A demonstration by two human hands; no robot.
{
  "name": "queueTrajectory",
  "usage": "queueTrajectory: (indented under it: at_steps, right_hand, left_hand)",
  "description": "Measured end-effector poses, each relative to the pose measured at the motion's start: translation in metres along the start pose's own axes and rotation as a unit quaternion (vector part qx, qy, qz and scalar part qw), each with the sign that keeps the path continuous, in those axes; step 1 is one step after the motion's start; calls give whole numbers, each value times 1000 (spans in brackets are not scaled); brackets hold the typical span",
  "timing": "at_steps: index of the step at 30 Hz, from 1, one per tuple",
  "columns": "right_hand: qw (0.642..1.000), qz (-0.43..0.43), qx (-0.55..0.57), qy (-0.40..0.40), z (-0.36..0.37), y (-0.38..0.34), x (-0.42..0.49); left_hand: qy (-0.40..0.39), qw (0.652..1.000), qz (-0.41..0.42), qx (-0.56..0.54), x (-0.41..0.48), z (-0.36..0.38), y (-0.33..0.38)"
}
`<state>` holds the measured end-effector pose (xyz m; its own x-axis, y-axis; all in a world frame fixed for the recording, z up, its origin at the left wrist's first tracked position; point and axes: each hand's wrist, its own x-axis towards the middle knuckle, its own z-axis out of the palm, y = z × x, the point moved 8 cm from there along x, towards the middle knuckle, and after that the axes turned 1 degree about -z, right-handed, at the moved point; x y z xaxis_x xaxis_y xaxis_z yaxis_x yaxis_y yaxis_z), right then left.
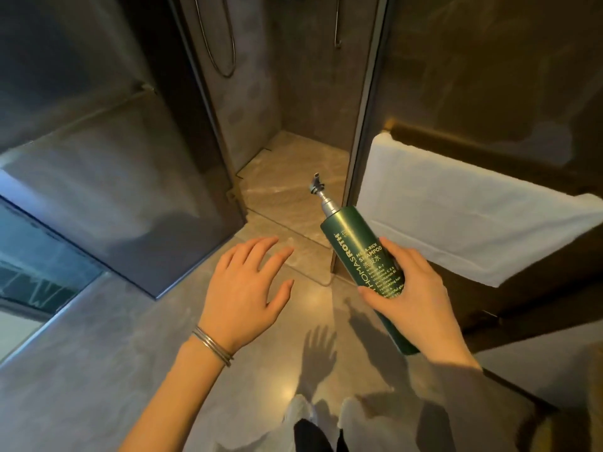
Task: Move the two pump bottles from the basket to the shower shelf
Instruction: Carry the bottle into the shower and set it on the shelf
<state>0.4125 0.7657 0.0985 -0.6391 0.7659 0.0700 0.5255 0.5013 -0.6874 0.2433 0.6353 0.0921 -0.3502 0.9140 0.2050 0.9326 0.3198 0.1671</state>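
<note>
My right hand (412,288) grips a dark green pump bottle (350,243) labelled shampoo, tilted with its grey pump head pointing up and away toward the shower stall. My left hand (248,285) hovers beside it to the left, fingers spread, holding nothing, with thin bangles on the wrist. The shower stall's entrance (293,190) lies straight ahead with a tan stone floor. No basket, second bottle or shelf is in view.
An open glass shower door (107,177) stands at the left. A white towel (470,220) hangs on a rail on the dark glass panel at the right. A shower hose (225,53) hangs on the stall's back wall. My feet (323,419) stand on grey floor.
</note>
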Motion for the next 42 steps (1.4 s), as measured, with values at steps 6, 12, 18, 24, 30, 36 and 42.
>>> queueTrajectory:
  at_steps: [6, 12, 18, 24, 30, 36, 42]
  right_hand:
    - [998, -43, -19, -30, 21, -18, 36]
    - [996, -39, -19, -76, 46, -14, 81]
    - [994, -38, -19, -103, 57, -2, 150]
    - [995, -49, -5, -81, 48, 2, 229]
    - [994, -100, -11, -52, 47, -7, 282]
    - [992, -99, 1, -74, 62, -9, 320]
    - [995, -73, -5, -75, 83, -12, 358]
  left_hand:
    - [20, 999, -35, -24, 4, 10, -27]
    - [4, 998, -66, -23, 24, 29, -55]
    - [-3, 997, -78, -9, 83, 46, -79]
    - [14, 997, -70, 10, 158, 47, -87]
    - [27, 995, -97, 19, 206, 35, -106]
    - [17, 995, -96, 18, 240, 43, -127]
    - [-5, 998, -55, 21, 288, 60, -164]
